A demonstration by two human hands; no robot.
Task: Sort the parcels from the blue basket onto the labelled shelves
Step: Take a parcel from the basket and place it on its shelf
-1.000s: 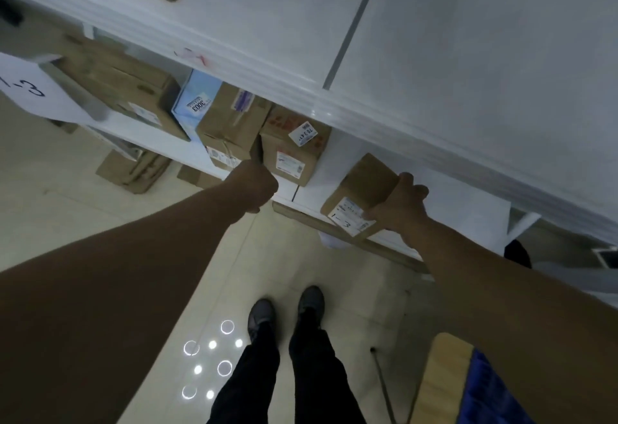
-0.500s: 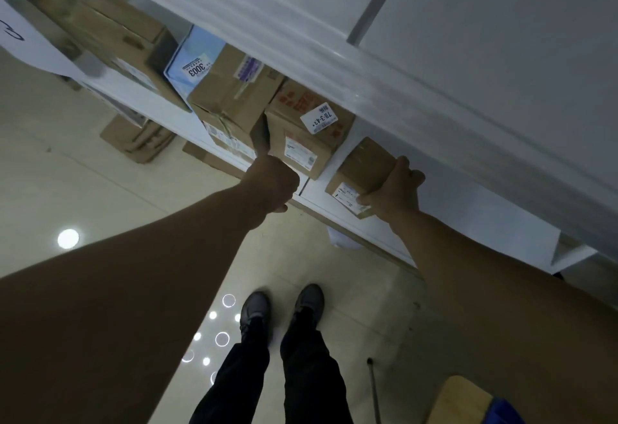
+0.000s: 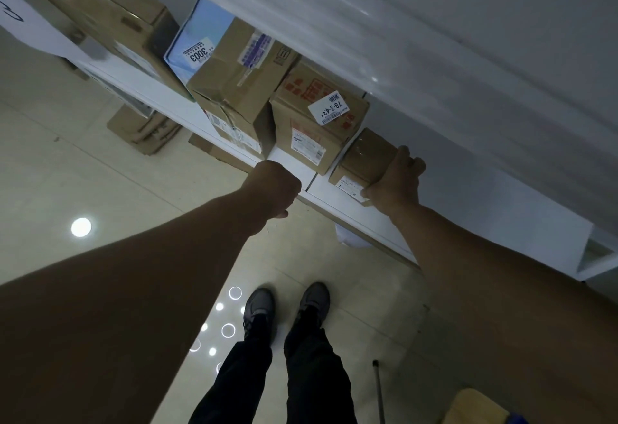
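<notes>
Head view: my right hand (image 3: 394,180) grips a small parcel (image 3: 365,155) resting on the shelf (image 3: 485,211), release pending; my left hand (image 3: 273,189) is fisted, beside the other boxes (image 3: 234,89) already shelved.

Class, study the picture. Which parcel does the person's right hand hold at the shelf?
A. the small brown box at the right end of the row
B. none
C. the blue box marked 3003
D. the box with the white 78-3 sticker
A: the right hand grips the small brown box at the front edge of the shelf, just right of the stickered box.
</notes>
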